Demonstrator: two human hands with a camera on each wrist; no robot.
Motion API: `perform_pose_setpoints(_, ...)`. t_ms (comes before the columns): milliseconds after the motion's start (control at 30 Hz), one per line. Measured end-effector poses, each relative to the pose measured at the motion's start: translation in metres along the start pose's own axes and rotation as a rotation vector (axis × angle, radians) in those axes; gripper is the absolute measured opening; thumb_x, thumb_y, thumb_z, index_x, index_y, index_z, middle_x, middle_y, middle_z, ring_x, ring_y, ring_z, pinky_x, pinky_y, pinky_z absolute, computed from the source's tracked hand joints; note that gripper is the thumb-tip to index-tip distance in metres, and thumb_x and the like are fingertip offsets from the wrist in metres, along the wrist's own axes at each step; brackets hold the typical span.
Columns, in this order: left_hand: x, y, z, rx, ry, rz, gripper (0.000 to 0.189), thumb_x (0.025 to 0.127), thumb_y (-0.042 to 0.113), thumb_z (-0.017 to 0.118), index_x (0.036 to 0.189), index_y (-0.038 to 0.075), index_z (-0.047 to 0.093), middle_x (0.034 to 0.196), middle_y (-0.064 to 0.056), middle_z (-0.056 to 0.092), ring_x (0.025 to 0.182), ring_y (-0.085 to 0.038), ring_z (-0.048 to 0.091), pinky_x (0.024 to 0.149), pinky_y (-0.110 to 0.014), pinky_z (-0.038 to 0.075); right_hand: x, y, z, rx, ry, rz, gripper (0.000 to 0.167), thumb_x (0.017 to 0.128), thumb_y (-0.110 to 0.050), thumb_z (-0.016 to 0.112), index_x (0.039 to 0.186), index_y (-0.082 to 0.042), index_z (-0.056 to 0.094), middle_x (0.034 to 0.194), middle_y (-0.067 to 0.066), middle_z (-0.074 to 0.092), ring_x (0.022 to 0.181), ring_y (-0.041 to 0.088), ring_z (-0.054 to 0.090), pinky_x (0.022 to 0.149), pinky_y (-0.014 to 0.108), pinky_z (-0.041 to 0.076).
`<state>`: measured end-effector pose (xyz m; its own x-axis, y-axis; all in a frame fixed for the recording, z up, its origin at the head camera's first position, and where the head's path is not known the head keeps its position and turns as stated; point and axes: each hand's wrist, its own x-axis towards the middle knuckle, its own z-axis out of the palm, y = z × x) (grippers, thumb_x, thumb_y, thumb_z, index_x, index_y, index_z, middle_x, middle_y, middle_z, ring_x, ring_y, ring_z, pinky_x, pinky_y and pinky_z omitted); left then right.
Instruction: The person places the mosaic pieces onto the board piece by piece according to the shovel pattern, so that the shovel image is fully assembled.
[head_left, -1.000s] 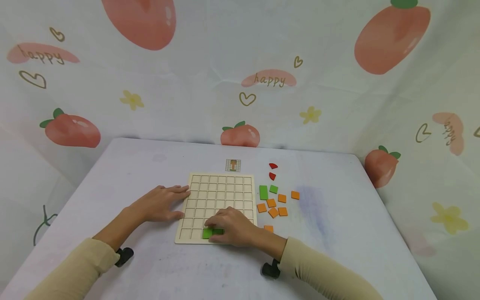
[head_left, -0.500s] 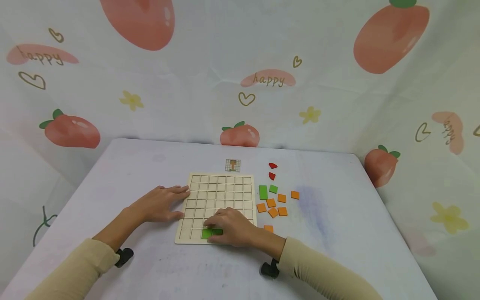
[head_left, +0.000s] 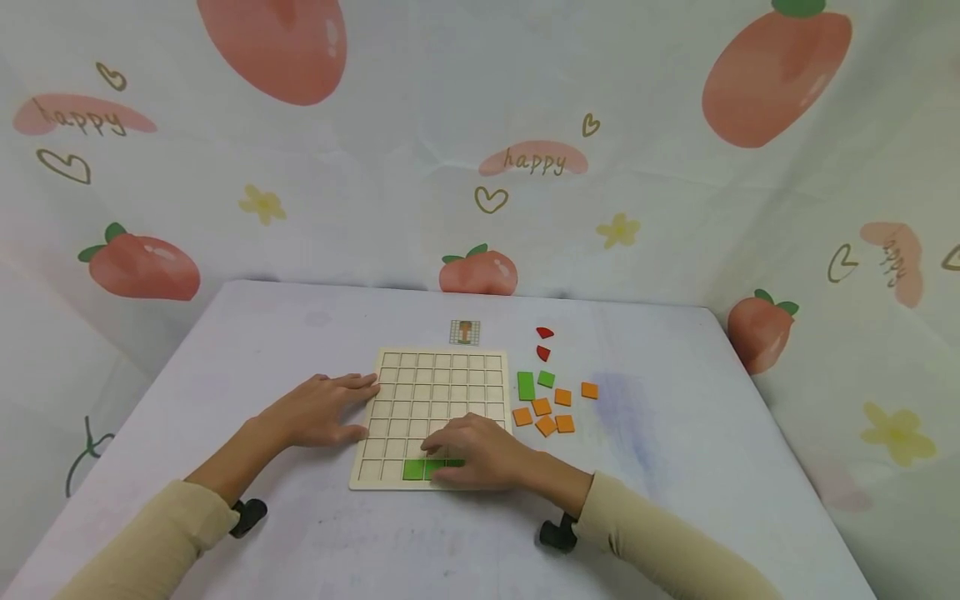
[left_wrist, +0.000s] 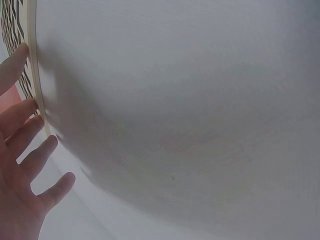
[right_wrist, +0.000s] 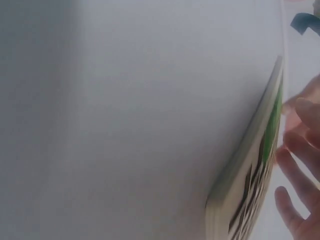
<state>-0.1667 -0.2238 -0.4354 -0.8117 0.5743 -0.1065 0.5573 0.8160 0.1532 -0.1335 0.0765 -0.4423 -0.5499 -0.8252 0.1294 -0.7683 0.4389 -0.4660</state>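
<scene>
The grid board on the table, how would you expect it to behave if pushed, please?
The grid board is probably stiff, given its straight edges. Lying flat on the table, it would likely slide rather than tip. The green tiles in its near row might ride along.

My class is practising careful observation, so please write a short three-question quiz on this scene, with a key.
1. True or false: the right hand is at the row of the board nearest the person, where green squares lie.
2. In the head view, where is the picture card? A) on the board B) just beyond the board's far edge C) left of the board
3. How many orange squares show right of the board?

Key: 1 true; 2 B; 3 six.
</scene>
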Motion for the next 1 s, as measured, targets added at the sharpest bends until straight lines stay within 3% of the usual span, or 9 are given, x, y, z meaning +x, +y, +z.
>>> perform_pose_setpoints(233,0.0,-0.001,0.002,0.007,0.004,0.003,0.067,0.087,0.043,0.071,0.142,0.007,0.056,0.148,-0.011,0.051,0.134,-0.034,0.05,0.097,-0.058,0.043,-0.021,0.014,-0.016,0.013,0.032,0.076,0.034,0.087,-0.025,0.077,0.12,-0.014,0.073,0.111,-0.009,0.073,0.107,0.007,0.063,0.096,0.028,0.046)
perform_pose_setpoints(400,0.0,0.0,0.002,0.007,0.008,0.011,0.068,0.087,0.043,0.072,0.142,0.007,0.056,0.148,-0.011,0.051,0.134,-0.034,0.05,0.097,-0.058,0.043,-0.041,0.032,-0.027,-0.003,0.098,0.082,0.034,0.086,-0.022,0.079,0.117,-0.011,0.073,0.109,-0.005,0.073,0.103,0.011,0.066,0.092,0.031,0.05)
perform_pose_setpoints(700,0.0,-0.001,0.001,0.014,0.007,0.009,0.069,0.086,0.044,0.072,0.142,0.007,0.056,0.148,-0.011,0.051,0.134,-0.034,0.05,0.097,-0.059,0.043,-0.075,0.058,-0.048,0.019,0.166,0.207,0.038,0.084,-0.018,0.08,0.12,-0.009,0.07,0.109,-0.002,0.073,0.095,0.016,0.066,0.084,0.037,0.053)
perform_pose_setpoints(1000,0.0,-0.001,0.002,0.015,0.002,0.002,0.07,0.087,0.046,0.072,0.142,0.008,0.056,0.149,-0.011,0.05,0.134,-0.034,0.049,0.098,-0.059,0.043,-0.1,0.087,-0.064,0.014,0.286,0.314,0.045,0.081,-0.014,0.084,0.121,-0.003,0.069,0.109,0.004,0.074,0.1,0.022,0.068,0.088,0.046,0.054)
